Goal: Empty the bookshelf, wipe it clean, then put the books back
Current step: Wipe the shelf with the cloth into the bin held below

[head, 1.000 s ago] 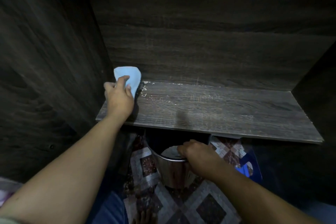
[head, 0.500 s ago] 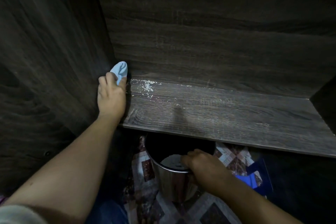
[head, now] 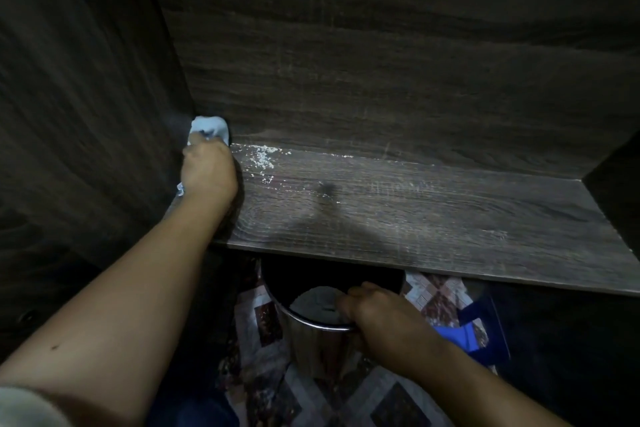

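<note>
A dark wood shelf board point(head: 415, 218) runs across the view, bare of books, with white dust point(head: 263, 158) near its back left. My left hand point(head: 207, 170) grips a light blue cloth point(head: 209, 128) and presses it into the shelf's back left corner. Below the shelf's front edge, my right hand point(head: 377, 312) holds the rim of a shiny metal bin point(head: 311, 347) that stands on the floor.
The shelf's left side panel point(head: 86, 114) and back panel point(head: 381, 62) close in the space; a right panel point(head: 616, 184) bounds the far end. A patterned tile floor point(head: 381, 399) lies below. A blue object point(head: 464, 336) lies on the floor right of the bin.
My left hand has pushed the cloth from the shelf's front left area deeper into the back left corner, bunching it up. My right hand stays on the bin's rim.
</note>
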Action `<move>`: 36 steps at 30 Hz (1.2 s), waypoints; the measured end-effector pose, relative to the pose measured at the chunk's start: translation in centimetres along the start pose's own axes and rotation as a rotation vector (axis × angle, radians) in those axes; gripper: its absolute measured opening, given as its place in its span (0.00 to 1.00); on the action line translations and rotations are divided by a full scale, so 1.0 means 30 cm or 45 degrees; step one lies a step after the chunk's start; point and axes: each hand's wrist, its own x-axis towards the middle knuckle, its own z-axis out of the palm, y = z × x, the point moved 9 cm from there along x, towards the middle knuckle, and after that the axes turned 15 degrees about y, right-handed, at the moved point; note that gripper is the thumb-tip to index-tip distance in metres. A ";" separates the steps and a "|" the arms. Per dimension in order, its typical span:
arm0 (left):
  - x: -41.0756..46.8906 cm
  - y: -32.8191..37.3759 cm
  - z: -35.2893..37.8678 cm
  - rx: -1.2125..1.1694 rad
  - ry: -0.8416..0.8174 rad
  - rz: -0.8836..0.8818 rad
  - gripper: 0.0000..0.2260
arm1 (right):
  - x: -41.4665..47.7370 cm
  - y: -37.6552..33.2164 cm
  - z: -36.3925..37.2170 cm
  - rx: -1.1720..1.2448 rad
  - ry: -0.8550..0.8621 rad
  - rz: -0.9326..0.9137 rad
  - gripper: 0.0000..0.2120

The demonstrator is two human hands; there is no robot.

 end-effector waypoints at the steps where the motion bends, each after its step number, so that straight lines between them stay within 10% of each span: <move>1: 0.003 -0.001 0.002 -0.018 -0.029 -0.014 0.16 | -0.005 0.005 0.004 0.023 -0.010 0.022 0.18; 10: 0.007 -0.037 -0.035 -0.339 -0.077 -0.139 0.18 | -0.061 0.061 0.010 0.048 -0.017 0.069 0.17; 36: -0.166 0.479 -0.045 -0.736 -0.340 0.445 0.17 | -0.081 0.098 0.027 0.030 -0.200 0.169 0.11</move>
